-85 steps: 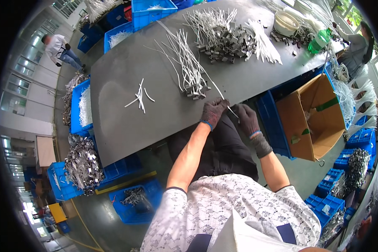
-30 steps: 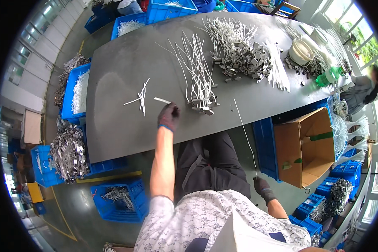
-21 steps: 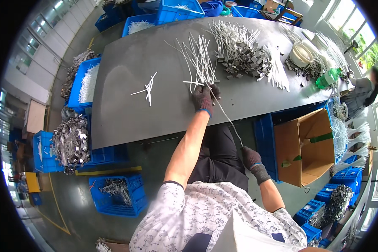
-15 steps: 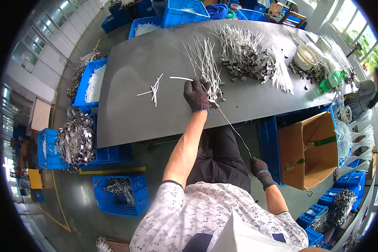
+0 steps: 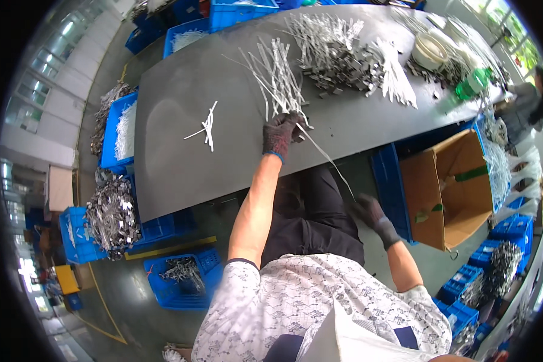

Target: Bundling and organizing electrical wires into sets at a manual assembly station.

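Observation:
My left hand, in a dark knitted glove, is closed round the near end of a fanned bundle of white wires lying on the grey table. A single thin strand of wire slants down from beside this hand, past the table edge. Its lower end meets the fingertips of my gloved right hand, which hangs beside my right leg. That hand is blurred, but the strand runs nearly straight into its fingers. Left of the bundle, a few short white strips lie crossed on the table.
A large heap of wires with dark end pieces covers the table's far middle. A white bucket and green bottle stand to the right. An open cardboard box sits near my right hand. Blue crates flank me; another person is at far right.
The view has shifted, moving the table up and left in the picture. The white strip that stuck out left of my left hand no longer shows there. My right hand has become blurred.

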Demonstrator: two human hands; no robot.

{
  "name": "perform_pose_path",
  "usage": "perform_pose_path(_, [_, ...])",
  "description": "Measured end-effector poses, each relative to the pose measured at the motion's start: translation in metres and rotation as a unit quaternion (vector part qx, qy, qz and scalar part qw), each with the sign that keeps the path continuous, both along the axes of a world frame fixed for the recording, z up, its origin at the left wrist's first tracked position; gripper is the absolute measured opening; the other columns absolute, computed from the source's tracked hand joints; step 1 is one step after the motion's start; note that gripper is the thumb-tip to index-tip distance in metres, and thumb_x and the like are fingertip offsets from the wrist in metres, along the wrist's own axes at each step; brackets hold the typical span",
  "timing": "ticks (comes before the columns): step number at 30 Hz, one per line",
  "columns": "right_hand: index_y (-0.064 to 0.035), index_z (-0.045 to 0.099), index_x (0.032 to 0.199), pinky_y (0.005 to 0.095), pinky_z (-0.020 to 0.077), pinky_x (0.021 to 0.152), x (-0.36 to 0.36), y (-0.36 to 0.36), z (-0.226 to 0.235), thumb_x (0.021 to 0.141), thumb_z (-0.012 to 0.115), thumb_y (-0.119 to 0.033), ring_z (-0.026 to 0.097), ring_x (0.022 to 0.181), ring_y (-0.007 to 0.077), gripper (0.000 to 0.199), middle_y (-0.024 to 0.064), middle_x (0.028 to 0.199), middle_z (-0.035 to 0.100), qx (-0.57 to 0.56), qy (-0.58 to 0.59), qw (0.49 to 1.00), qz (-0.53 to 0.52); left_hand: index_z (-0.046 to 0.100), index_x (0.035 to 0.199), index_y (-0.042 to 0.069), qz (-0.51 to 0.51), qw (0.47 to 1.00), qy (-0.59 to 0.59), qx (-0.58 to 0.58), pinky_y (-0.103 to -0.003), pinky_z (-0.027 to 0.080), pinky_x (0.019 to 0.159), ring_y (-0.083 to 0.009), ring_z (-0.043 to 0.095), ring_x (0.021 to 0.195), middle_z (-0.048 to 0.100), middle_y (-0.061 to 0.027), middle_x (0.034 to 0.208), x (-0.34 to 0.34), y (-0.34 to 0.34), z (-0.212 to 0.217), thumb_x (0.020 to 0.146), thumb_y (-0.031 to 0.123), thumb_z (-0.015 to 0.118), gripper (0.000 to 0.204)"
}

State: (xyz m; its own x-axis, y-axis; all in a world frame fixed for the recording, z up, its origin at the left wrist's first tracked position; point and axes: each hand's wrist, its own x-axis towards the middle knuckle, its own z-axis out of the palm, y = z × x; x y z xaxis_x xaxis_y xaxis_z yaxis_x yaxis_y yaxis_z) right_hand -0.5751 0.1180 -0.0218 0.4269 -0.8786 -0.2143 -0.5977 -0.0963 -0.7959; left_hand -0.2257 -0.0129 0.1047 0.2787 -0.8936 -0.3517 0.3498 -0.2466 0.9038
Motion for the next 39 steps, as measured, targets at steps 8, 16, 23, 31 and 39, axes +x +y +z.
perform_pose_path(8, [0.0022, 0.046, 0.138, 0.0463, 0.0538, 0.085, 0.109, -0.119, 0.063, 0.082, 0.068, -0.011, 0.064, 0.099, 0.0443, 0.062, 0.0216, 0.116, 0.067, -0.400, -0.113, 0.909, -0.016, 0.076, 0.095, 0.000, -0.094, 0.988, -0.054, -0.108, -0.025, 0.053, 0.075, -0.0082, 0.065, 0.082, 0.073, -0.0013, 0.090, -0.098, 0.045, -0.028, 0.097, 0.025, 0.072, 0.025])
perform_pose_path(16, [0.0011, 0.043, 0.140, 0.0493, 0.0536, 0.084, 0.150, -0.120, 0.042, 0.085, 0.067, -0.015, 0.064, 0.097, 0.0451, 0.062, 0.0224, 0.114, 0.067, -0.315, -0.122, 0.941, -0.035, 0.075, 0.095, 0.000, -0.059, 0.993, -0.061, -0.082, -0.026, 0.053, 0.071, -0.0079, 0.062, 0.076, 0.071, -0.0008, 0.086, -0.070, 0.054, -0.007, 0.098, 0.028, 0.071, 0.028])
perform_pose_path(23, [-0.0012, 0.059, 0.125, 0.0326, 0.0520, 0.058, 0.165, -0.169, 0.072, 0.103, 0.050, -0.043, 0.062, 0.060, 0.0171, 0.048, 0.0135, 0.091, 0.071, 0.116, -0.250, 0.937, -0.216, 0.077, 0.099, 0.001, -0.161, 0.933, -0.319, 0.041, -0.036, 0.055, 0.074, -0.0190, 0.070, 0.078, 0.075, -0.0098, 0.084, 0.047, -0.014, -0.018, 0.097, 0.036, 0.065, 0.037])
perform_pose_path(31, [-0.0062, 0.057, 0.134, 0.0523, 0.0485, 0.097, 0.197, -0.286, 0.036, 0.100, 0.050, -0.051, 0.061, 0.114, 0.0474, 0.057, 0.0278, 0.121, 0.067, -0.150, 0.070, 0.974, -0.153, 0.072, 0.104, 0.004, -0.075, 0.834, -0.536, 0.113, -0.050, 0.053, 0.085, -0.0437, 0.068, 0.098, 0.071, -0.0242, 0.105, 0.131, -0.107, -0.095, 0.091, 0.048, 0.060, 0.047])
perform_pose_path(39, [-0.0054, 0.050, 0.140, 0.0504, 0.0498, 0.098, 0.286, -0.323, 0.031, 0.096, 0.057, -0.040, 0.064, 0.113, 0.0418, 0.057, 0.0218, 0.122, 0.068, -0.059, 0.141, 0.988, -0.018, 0.051, 0.133, -0.007, -0.051, 0.815, -0.519, 0.252, -0.048, 0.051, 0.100, -0.0432, 0.065, 0.116, 0.065, -0.0321, 0.124, 0.113, -0.204, -0.099, 0.076, 0.065, 0.073, 0.094])
